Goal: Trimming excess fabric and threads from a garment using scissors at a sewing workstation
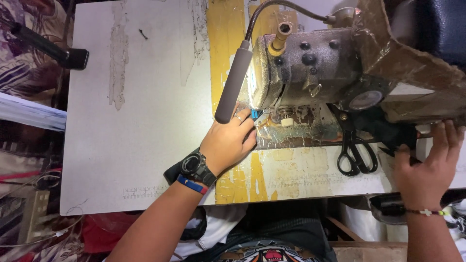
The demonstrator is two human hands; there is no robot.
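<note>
At the bottom of the frame the person's two bare forearms are entering, with a patterned garment showing between them. The left hand, wearing a chunky black wristwatch and a thin blue-and-red band, is lying knuckles-up at centre frame, its fingers curling in toward the silver presser-foot area beneath the machine head; the fingertips are hidden, so whether they are pinching anything cannot be told. The right hand, at the right edge, is lying open with fingers spread, pressing flat on a piece of black fabric that is bunching just right of the needle plate. Black-handled scissors are lying between the two hands, touching the fabric's lower edge.

Further up, the grey, speckled metal sewing machine is sitting on the worn white-and-yellow worktop, and a grey tube lamp on a gooseneck is shining onto the needle zone. A torn brown covering is draping over the machine's right end in the upper right.

Risk, as judged: the left fingers are sitting very near the needle, so an unintended start could pierce them. The loose fabric could snag on the scissors, and the scissors could be nudged off the worktop's front edge.
</note>
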